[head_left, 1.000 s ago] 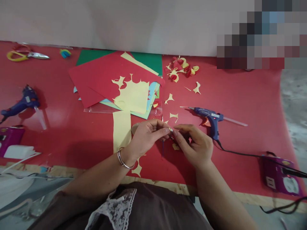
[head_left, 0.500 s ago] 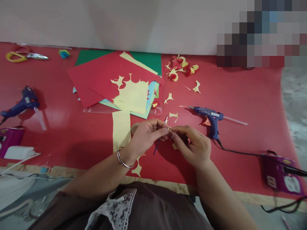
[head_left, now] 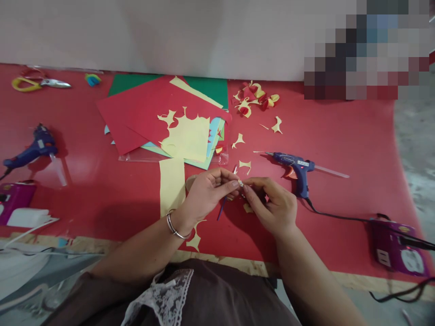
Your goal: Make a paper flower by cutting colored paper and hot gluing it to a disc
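My left hand (head_left: 207, 190) and my right hand (head_left: 275, 201) meet fingertip to fingertip above the red tabletop. Pinched between them is a small pale yellow paper piece (head_left: 240, 183), mostly covered by the fingers, its exact shape too small to make out. Both hands are closed on it. Under the left fingers lies a thin tool with a dark blue shaft (head_left: 222, 209) and a metallic tip, its middle hidden. Yellow paper scraps (head_left: 245, 165) lie just beyond the fingertips, and a pale yellow paper strip (head_left: 172, 181) runs beside the left wrist.
A blue glue gun (head_left: 295, 165) lies at right, corded toward a purple power box (head_left: 397, 246). Another glue gun (head_left: 39, 145) lies at left, below yellow-handled scissors (head_left: 27, 84). Stacked coloured sheets (head_left: 136, 108) and red-and-yellow paper petals (head_left: 253, 93) sit farther back.
Both hands stay almost in place, fingertips still together on the small paper piece. The right fingers have shifted slightly, and the whole view has moved a little.
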Available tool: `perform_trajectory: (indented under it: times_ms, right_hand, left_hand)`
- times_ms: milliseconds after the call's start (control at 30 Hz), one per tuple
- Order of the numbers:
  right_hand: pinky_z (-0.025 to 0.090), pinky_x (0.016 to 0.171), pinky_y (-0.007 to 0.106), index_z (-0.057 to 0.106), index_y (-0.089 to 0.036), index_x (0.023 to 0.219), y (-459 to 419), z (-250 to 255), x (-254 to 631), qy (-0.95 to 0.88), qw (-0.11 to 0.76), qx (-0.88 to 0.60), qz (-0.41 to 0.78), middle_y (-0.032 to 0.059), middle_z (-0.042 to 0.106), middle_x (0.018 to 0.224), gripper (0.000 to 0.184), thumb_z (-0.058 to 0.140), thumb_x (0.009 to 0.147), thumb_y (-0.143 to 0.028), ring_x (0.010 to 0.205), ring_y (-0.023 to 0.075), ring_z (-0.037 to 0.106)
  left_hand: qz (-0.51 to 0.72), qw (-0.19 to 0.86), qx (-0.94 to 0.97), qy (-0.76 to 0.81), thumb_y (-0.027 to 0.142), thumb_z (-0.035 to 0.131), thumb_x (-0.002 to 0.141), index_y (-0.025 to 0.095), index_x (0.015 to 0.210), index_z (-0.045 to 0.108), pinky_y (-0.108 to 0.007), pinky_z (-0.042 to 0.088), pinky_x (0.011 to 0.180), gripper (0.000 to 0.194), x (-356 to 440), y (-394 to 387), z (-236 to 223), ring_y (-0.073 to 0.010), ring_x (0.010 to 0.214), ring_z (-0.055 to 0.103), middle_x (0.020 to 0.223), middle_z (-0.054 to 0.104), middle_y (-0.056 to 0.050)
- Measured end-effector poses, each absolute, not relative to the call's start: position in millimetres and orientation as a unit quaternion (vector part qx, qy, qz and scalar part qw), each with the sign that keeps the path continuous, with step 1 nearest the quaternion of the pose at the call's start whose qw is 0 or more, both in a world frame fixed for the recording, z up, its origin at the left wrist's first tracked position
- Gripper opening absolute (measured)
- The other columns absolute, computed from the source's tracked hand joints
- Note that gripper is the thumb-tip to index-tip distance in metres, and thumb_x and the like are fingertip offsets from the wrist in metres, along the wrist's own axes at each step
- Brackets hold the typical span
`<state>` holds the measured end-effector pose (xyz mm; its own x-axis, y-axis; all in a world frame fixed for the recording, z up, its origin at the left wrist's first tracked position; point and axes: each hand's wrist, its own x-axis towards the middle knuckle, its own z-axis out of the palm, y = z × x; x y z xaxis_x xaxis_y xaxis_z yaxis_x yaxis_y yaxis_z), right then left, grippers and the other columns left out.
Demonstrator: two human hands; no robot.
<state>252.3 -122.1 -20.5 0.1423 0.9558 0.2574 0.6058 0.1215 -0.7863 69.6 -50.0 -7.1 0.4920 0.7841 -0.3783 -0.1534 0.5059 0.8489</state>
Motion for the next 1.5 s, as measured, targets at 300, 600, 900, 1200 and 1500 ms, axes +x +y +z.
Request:
perform_trajectory:
  times_ms: [300,600,900,1200,1500]
  right_hand:
    - [0.055,0.065,0.029,0.081,-0.025,0.101,-116.7,-20.4,254.1,-0.581,0.399,-0.68,0.203,0.0018,0.076,0.076,0.022,0.067,0.102,-0.042,0.062,0.0162,0.068]
    - [0.048,0.061,0.027,0.079,-0.023,0.095,-107.0,-26.7,260.6,-0.574,0.357,-0.703,0.219,0.0015,0.072,0.071,0.025,0.064,0.098,-0.043,0.06,0.0155,0.063]
    - [0.044,0.061,0.028,0.078,-0.022,0.096,-101.9,-36.4,264.7,-0.562,0.322,-0.721,0.245,0.0028,0.077,0.075,0.024,0.064,0.096,-0.041,0.059,0.0163,0.064]
    - [0.048,0.063,0.029,0.08,-0.022,0.099,-102.9,-35.2,267.8,-0.551,0.33,-0.731,0.23,0.004,0.078,0.075,0.026,0.062,0.095,-0.04,0.062,0.0185,0.069]
    - [0.048,0.055,0.025,0.081,-0.022,0.104,-116.9,-18.6,246.1,-0.55,0.405,-0.685,0.254,-0.0001,0.073,0.069,0.032,0.071,0.101,-0.053,0.053,0.0141,0.062]
  left_hand:
    - [0.335,0.52,0.629,0.471,0.024,0.077,0.095,0.021,0.115,0.076,-0.031,0.057,0.081,0.02,50.4,-21.4,3.7,-0.0181,0.092,0.07,0.107,0.078,-0.008]
    - [0.28,0.334,0.754,0.491,0.022,0.078,0.091,0.02,0.1,0.079,-0.038,0.05,0.081,0.01,59.2,43.2,-14.6,-0.0184,0.076,0.06,0.107,0.072,-0.01]
    - [0.277,0.322,0.761,0.49,0.015,0.074,0.086,0.022,0.072,0.075,-0.038,0.043,0.077,0.016,63.8,53.8,-30.9,-0.0208,0.074,0.058,0.08,0.069,-0.007]
    - [0.352,0.424,0.677,0.488,0.027,0.073,0.094,0.021,0.08,0.079,-0.036,0.049,0.072,0.016,57.7,21.1,-2.8,-0.0195,0.073,0.067,0.078,0.076,-0.007]
    - [0.363,0.539,0.625,0.433,0.031,0.076,0.095,0.022,0.087,0.079,-0.029,0.055,0.073,0.012,64.2,-32.1,2.7,-0.0155,0.075,0.069,0.083,0.077,-0.003]
